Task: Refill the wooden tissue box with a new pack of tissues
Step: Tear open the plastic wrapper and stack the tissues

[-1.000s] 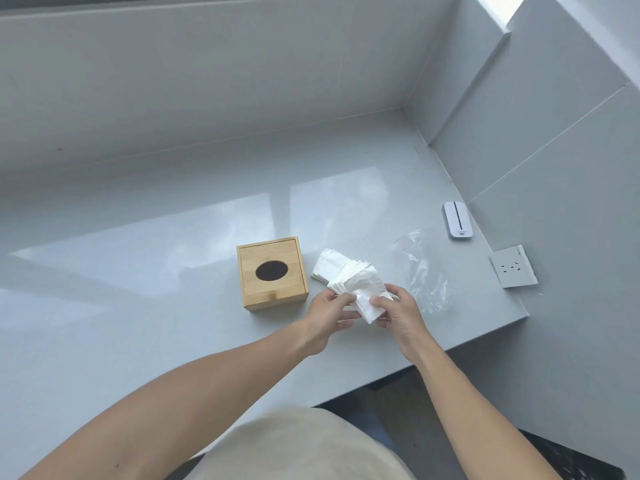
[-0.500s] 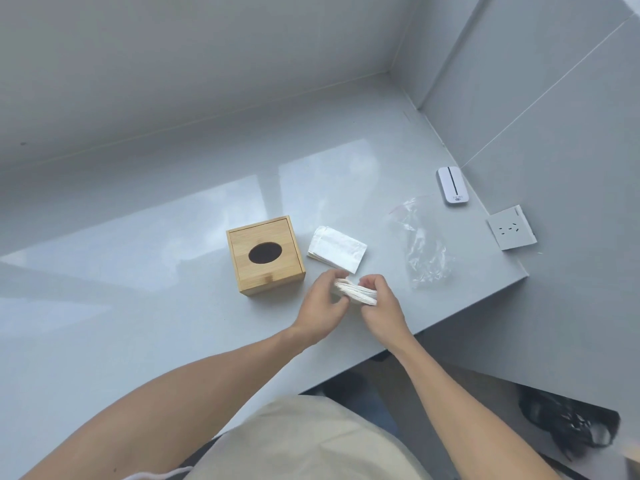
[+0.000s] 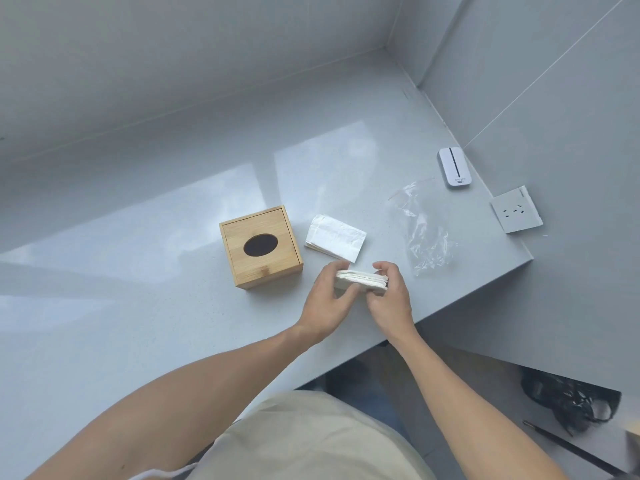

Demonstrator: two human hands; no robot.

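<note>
Bamboo-coloured and square, the wooden tissue box [image 3: 260, 251] sits left of centre in the frame on the grey surface [image 3: 138, 306], its lid on and the dark oval slot facing up; nothing shows through the slot, so what is inside cannot be told. Just right of it lies a flat white stack of tissues [image 3: 335, 238], apart from the box and not held. Below that, at mid-frame, the left hand [image 3: 329, 299] and the right hand [image 3: 389, 299] pinch a second folded wad of tissues [image 3: 362, 280] between them, fingers closed on its two ends, its long axis running left to right across the picture. The box lies to the upper left of the hands, nearer the left one. Further right rests the empty clear plastic wrapper [image 3: 424, 233], then a small white device [image 3: 454, 167] by the wall.
</note>
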